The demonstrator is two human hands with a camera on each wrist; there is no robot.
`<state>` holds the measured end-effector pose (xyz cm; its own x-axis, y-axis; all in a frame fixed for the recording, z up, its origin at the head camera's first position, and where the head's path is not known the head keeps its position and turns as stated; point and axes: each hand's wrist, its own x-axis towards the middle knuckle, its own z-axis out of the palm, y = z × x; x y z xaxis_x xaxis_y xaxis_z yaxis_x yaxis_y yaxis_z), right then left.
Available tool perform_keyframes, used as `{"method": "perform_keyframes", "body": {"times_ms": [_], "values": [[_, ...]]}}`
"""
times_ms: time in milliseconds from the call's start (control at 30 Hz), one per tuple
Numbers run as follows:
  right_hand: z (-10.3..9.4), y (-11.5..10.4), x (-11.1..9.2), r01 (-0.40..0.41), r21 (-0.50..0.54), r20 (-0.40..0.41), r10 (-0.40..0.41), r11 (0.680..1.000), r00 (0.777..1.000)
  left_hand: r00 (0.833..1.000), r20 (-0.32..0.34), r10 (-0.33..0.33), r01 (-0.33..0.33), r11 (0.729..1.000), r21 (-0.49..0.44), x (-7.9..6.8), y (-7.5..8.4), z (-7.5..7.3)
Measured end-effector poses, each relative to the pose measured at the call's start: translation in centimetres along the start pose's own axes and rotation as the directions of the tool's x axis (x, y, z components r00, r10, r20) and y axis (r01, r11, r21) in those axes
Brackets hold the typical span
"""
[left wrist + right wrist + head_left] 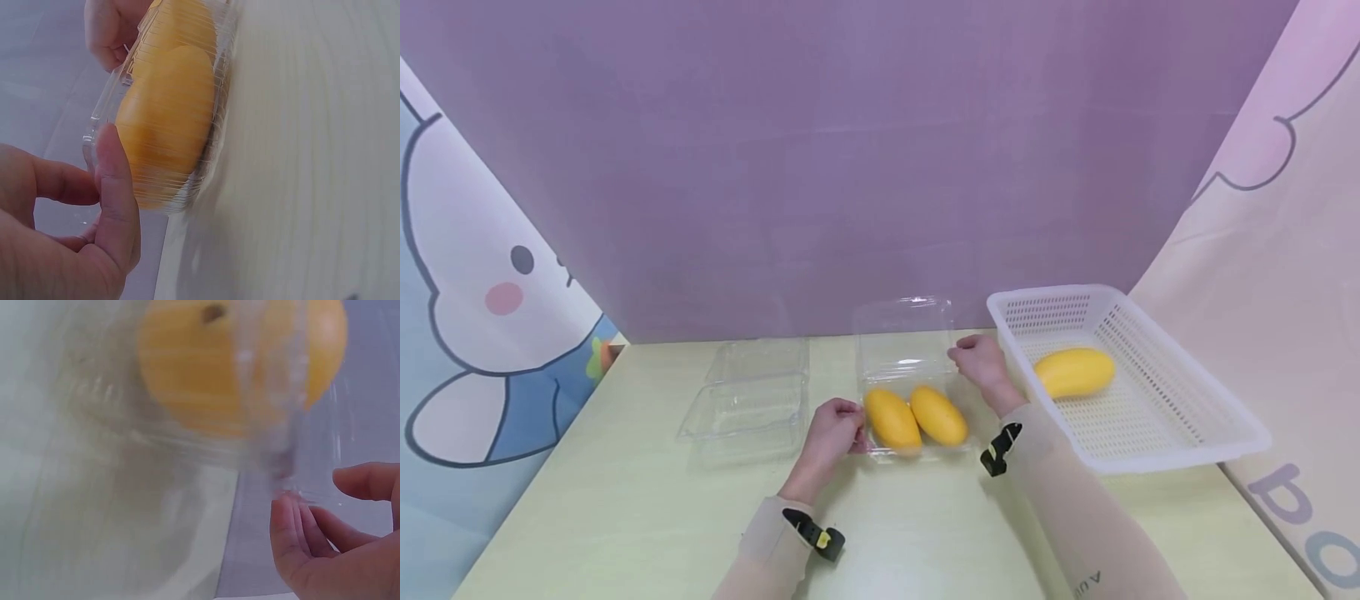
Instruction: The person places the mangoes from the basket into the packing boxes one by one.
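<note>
Two yellow mangoes (917, 421) lie side by side in a clear plastic clamshell box (880, 452), whose lid (904, 329) stands raised at the back. On the box's left side, my left hand (835, 427) pinches the rim between thumb and fingers; the left wrist view shows the thumb (115, 194) along the plastic. At the right edge, by the hinge, is my right hand (981, 367). Its fingertips (284, 515) meet the clear edge in the right wrist view, with the thumb (369, 480) held apart from them.
A white perforated basket (1157, 462) stands on the right of the pale table (625, 500), with another mango (1075, 372) inside. Left of the hands sits a second clear clamshell box (748, 404), lid up. A purple backdrop (880, 167) rises behind the table.
</note>
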<state>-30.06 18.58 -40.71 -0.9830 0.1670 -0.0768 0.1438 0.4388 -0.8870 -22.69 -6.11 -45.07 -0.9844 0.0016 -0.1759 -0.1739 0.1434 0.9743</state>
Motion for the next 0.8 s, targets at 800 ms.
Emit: {"method": "perform_keyframes", "body": {"times_ms": [800], "values": [[-2.6,-4.3,-2.0,0.050,0.190,-0.018,-0.047,0.981,0.999,1.000,-0.004,-0.003,0.003,1.000,0.000,0.1,-0.1,-0.3]]}}
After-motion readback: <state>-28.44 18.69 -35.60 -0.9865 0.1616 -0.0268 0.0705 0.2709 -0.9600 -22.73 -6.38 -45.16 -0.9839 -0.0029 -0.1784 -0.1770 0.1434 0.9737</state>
